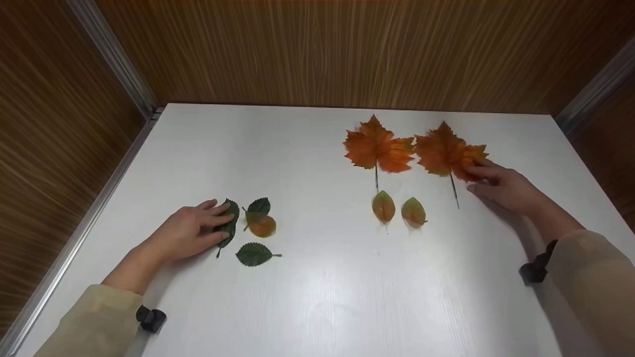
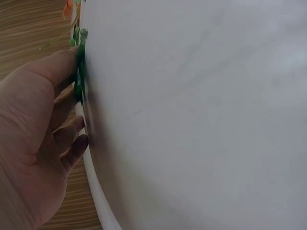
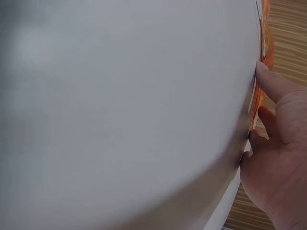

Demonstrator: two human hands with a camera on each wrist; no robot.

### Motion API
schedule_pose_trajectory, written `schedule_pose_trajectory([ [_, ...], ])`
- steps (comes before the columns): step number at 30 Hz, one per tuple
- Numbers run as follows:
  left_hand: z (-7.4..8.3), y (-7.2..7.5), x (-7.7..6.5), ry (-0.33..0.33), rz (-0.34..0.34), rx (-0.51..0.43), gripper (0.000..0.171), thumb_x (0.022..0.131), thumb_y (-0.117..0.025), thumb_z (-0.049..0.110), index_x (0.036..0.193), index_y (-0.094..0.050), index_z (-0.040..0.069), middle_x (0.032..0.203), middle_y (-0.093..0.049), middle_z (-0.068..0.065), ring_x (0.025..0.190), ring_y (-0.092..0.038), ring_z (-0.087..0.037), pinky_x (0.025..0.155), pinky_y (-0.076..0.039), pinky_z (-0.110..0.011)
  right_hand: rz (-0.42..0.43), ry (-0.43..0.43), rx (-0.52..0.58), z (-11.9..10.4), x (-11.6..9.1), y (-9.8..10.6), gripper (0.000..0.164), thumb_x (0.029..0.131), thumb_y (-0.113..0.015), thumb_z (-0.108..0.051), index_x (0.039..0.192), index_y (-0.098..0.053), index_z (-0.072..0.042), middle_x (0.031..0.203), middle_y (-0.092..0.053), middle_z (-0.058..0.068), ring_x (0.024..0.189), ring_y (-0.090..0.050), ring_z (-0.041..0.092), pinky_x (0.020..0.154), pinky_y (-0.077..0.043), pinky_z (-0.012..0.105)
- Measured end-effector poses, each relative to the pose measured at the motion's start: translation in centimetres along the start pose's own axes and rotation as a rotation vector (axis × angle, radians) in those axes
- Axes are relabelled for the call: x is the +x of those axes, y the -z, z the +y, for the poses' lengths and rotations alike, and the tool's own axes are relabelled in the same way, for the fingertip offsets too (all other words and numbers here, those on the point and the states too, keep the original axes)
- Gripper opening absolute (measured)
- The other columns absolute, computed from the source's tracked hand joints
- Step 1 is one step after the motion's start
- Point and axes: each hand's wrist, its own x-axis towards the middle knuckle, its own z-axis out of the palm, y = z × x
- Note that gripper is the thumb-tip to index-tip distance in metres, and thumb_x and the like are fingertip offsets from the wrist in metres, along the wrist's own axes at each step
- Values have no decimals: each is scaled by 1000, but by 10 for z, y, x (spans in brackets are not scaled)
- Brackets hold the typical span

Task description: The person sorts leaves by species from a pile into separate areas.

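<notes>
My left hand (image 1: 191,230) lies over a long dark green leaf (image 1: 231,224) on the left, fingertips and thumb resting on it with the fingers spread. In the left wrist view, thumb and fingertips touch this green leaf (image 2: 80,67) edge-on. On the right, my right hand (image 1: 511,189) touches the right lobe of an orange maple leaf (image 1: 441,148) with its fingertips, the thumb lying lower, near the table. The right wrist view shows that orange leaf (image 3: 267,48) along the fingers. A second orange maple leaf (image 1: 372,144) lies just left of it.
Beside the left hand lie a small green leaf (image 1: 259,205), a brownish-orange leaf (image 1: 263,226) overlapping it, and another green leaf (image 1: 254,254). Two small orange-green leaves (image 1: 383,207) lie below the maple stems. Wood-grain panels (image 1: 317,54) border the white table (image 1: 322,297).
</notes>
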Motion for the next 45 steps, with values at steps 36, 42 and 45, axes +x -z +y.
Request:
schedule_pose_trajectory([
  [36, -1, -1, 4, 49, -38, 20, 44, 100, -75, 24, 140, -69, 5, 155, -55, -13, 151, -40, -42, 119, -35, -63, -160, 553, 332, -239, -52, -157, 40, 104, -70, -13, 145, -67, -13, 148, -64, 4, 134, -61, 30, 107, -53, 38],
  [42, 0, -1, 4, 39, -33, 26, 44, 100, -75, 24, 139, -70, 6, 155, -56, -13, 150, -42, -41, 118, -36, -63, -281, 480, 445, -251, -44, -192, 41, 105, -67, -12, 146, -66, -11, 143, -64, 17, 126, -67, 31, 101, -56, 34],
  [45, 0, -1, 2, 37, -27, 25, 43, 100, -75, 24, 138, -70, 5, 154, -56, -14, 149, -43, -42, 117, -36, -64, -335, 437, 489, -257, -40, -208, 43, 105, -67, -11, 148, -63, -10, 141, -65, 20, 120, -69, 31, 98, -58, 40],
])
